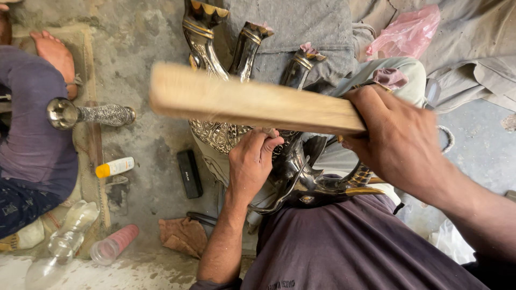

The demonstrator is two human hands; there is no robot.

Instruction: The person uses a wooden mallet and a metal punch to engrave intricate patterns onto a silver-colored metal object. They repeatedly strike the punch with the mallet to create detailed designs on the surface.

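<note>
My right hand [398,139] grips one end of a flat wooden stick [247,99], which reaches leftward above a dark, silver-and-gold engraved horn-shaped piece [215,131]. My left hand [252,161] presses on that ornate metal piece, fingers curled against its decorated band, apparently pinching something small. Several similar horn-shaped pieces [247,45] with gold-trimmed mouths lie just beyond it over my lap. The stick is blurred at its far end.
Another person sits at the left, a foot [54,53] on a mat. An engraved silver tube [91,114], a small yellow-capped white bottle [114,167], a black rectangular block [189,173], a pink plastic cup [114,244], a brown rag [184,236] and a pink bag [406,32] lie on the concrete floor.
</note>
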